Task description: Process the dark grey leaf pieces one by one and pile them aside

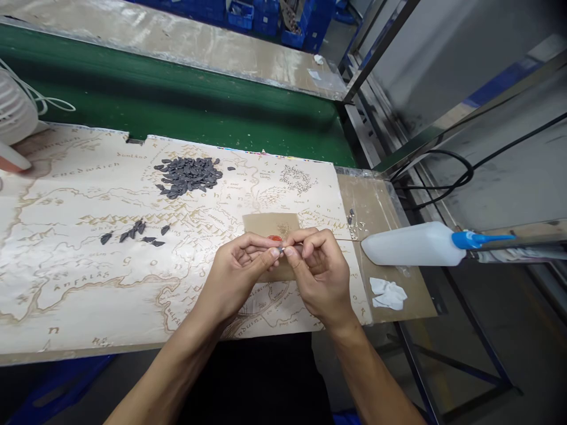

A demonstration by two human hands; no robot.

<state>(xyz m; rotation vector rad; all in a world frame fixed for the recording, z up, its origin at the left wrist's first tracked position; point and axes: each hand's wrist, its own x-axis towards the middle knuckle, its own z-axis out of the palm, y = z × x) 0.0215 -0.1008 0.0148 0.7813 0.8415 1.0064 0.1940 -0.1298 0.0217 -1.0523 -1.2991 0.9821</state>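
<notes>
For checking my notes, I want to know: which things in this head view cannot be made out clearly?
Head view only:
Small dark piece: mostly hidden by the fingertips of the left hand and right hand.
Red mark on the brown card: partly hidden by the hands.
White ribbed object: cut off by the left edge.
Tiny bits on the brown board: too small to identify.

White squeeze bottle [411, 244] with blue nozzle; crumpled white tissue [388, 293]; map-printed sheet [80, 283]; green conveyor belt [168, 106]; blue plastic crates [261, 18]; white fan [13, 106].
</notes>
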